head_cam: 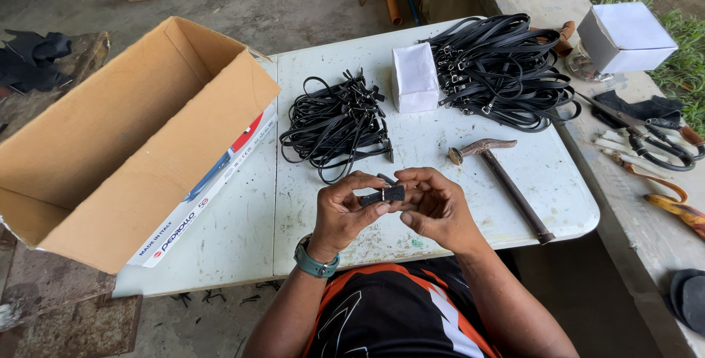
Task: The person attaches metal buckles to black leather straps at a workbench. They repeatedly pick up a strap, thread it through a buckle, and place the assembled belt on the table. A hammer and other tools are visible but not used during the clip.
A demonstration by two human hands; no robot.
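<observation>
A short black strap piece (382, 196) with a small metal buckle is held just above the near middle of the white surface (455, 145), its long axis running roughly from 9 to 3 o'clock. The left hand (345, 211) pinches its 9 o'clock end between thumb and fingers; the right hand (433, 204) closes on the 3 o'clock end, fingers curled over it. Both grips are shut on the piece, and neither is clearly the nearer, since it bridges the two hands.

At 12 o'clock from the hands lies a loose bundle of thin black straps (334, 123), and beyond it at 1 o'clock a small white box (415, 77). A larger heap of buckled black straps (503, 71) sits at 1 to 2 o'clock. A hammer (503, 178) lies at 2 o'clock, just beside the right hand, head toward the hands, handle slanting toward the surface's right edge. An open cardboard box (125, 145) stands at 9 to 10 o'clock.
</observation>
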